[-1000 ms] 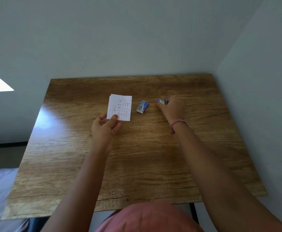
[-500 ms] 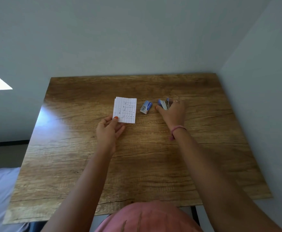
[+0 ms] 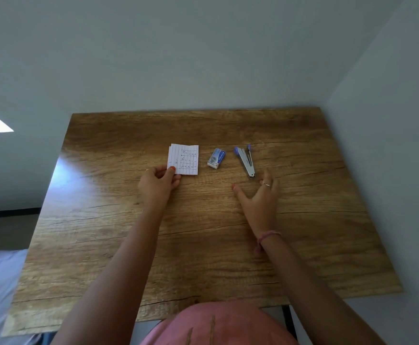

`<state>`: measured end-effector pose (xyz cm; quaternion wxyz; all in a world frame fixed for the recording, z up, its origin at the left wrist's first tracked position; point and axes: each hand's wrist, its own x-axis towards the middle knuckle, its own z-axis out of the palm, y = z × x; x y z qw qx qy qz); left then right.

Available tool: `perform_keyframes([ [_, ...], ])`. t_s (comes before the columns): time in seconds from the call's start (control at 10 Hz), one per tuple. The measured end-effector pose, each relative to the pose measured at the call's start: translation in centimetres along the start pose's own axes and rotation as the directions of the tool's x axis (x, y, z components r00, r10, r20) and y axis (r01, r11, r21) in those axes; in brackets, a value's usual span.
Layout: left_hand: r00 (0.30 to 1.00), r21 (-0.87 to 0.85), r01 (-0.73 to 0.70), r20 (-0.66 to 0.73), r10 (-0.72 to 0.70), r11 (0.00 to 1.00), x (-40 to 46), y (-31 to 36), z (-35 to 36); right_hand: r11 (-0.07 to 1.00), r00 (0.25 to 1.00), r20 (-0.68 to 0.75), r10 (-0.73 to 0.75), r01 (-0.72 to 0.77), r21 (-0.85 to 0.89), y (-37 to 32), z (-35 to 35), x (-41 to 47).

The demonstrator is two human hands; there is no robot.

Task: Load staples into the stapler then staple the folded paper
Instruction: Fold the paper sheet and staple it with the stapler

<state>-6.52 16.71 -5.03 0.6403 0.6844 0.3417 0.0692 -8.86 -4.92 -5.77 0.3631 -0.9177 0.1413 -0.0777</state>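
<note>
Just past the spread, empty right hand (image 3: 259, 197) lies the stapler (image 3: 244, 161) – small, stiff metal, probably slick; grab its sides. Left hand (image 3: 159, 181) pinches flimsy paper (image 3: 184, 159).

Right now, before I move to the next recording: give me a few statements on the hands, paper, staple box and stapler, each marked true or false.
1. The left hand pinches the folded paper. True.
2. The right hand grips the stapler. False: its fingers are spread and it holds nothing.
3. The staple box lies between paper and stapler. True.
4. The stapler lies closed. False: it lies opened out on the wooden table.
</note>
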Motion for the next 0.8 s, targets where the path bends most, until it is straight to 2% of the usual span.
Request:
perform_keyframes([
  [0.1,0.999,0.112,-0.048,0.005,0.048,0.993,0.2,0.1,0.2,1.0,1.0,-0.006,-0.01,0.01,-0.013,0.0,0.1,0.0],
  [0.4,0.993,0.112,-0.119,-0.011,0.121,0.987,-0.3,-0.1,0.2,0.999,0.999,-0.02,-0.036,0.035,-0.038,0.2,0.3,-0.1],
  [0.5,0.983,0.172,-0.176,-0.014,0.181,0.969,-0.9,-0.3,0.2,0.998,0.999,-0.014,-0.037,0.037,-0.046,0.0,0.1,-0.2],
  [0.6,0.955,0.31,-0.279,-0.009,0.296,0.909,-1.8,-0.4,0.3,0.998,1.0,-0.003,-0.031,0.03,-0.056,0.0,0.0,-0.1],
  [0.8,0.9,0.353,-0.422,0.054,0.432,0.835,-3.2,0.2,0.6,0.999,0.999,-0.007,-0.035,0.035,-0.035,-0.2,0.0,0.4],
])
